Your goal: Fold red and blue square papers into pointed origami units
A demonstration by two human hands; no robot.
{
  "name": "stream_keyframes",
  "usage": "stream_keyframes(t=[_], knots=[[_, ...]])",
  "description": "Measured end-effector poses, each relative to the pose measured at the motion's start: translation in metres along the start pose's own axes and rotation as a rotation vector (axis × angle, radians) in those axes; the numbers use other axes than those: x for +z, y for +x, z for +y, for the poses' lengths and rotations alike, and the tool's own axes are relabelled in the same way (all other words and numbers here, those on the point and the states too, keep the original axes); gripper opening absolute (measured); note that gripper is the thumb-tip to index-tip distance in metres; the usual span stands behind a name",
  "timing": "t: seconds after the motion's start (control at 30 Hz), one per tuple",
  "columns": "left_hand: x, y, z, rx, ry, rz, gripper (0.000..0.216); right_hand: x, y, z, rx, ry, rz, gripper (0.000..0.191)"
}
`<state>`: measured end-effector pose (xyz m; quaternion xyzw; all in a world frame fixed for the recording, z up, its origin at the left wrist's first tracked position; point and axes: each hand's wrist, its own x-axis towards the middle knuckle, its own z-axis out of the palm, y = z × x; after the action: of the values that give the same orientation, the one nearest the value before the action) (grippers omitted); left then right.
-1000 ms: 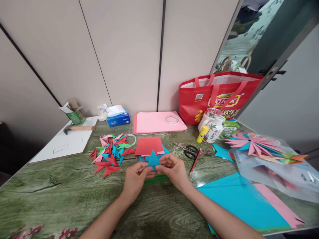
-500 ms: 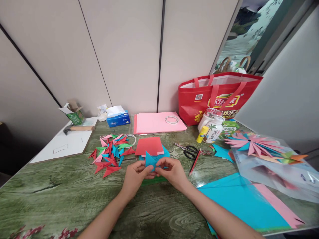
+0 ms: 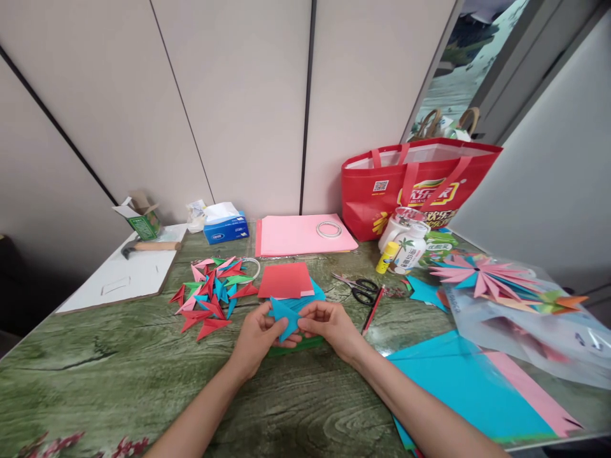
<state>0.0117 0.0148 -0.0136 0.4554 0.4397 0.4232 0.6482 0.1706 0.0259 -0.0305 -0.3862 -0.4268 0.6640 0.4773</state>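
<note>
Between my hands is a small piece of folded blue paper [image 3: 285, 320] with pointed corners. My left hand [image 3: 260, 336] pinches its left side, the thumb lying on top. My right hand [image 3: 329, 327] pinches the right corner between thumb and fingertips. Beyond my hands lies a stack of red paper squares [image 3: 285, 280], with blue sheets [image 3: 316, 291] showing under it and green paper [image 3: 298, 346] peeking out below my fingers. Several folded paper pieces [image 3: 212, 296] in red, pink, blue and green are heaped to the left.
Scissors [image 3: 361, 291] and a red pencil [image 3: 373, 310] lie right of my hands. Farther right stand a glue stick [image 3: 387, 257], a white jar [image 3: 411, 251] and a red bag [image 3: 367, 207]. Large blue sheets [image 3: 472, 388] lie front right. A hammer [image 3: 150, 246] rests on a whiteboard [image 3: 128, 280].
The folded blue paper has turned in my fingers, its upper point swinging left and a corner now pointing down. Both hands have shifted only slightly.
</note>
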Motion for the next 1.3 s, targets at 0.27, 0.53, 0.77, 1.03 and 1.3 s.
stream_keyframes(t=[0.27, 0.53, 0.77, 1.03, 1.3], knots=[[0.0005, -0.0003, 0.0029, -0.012, -0.039, 0.023, 0.023, 0.0032, -0.0011, 0.0003, 0.019, -0.008, -0.039, 0.024], [-0.0018, 0.0003, 0.0029, -0.026, -0.163, 0.074, 0.009, 0.0058, -0.0028, -0.0032, -0.004, -0.003, -0.13, 0.027], [0.0001, -0.0008, 0.0038, 0.001, -0.03, -0.017, 0.013, 0.0012, 0.0001, 0.0002, 0.283, 0.066, -0.163, 0.037], [0.0002, -0.0007, -0.0003, -0.004, -0.033, -0.076, 0.012, 0.0022, -0.0019, -0.0019, 0.307, -0.031, -0.18, 0.035], [0.0016, 0.0011, -0.0009, 0.055, 0.034, -0.119, 0.035, 0.0081, -0.0016, 0.0016, 0.116, -0.258, -0.067, 0.036]])
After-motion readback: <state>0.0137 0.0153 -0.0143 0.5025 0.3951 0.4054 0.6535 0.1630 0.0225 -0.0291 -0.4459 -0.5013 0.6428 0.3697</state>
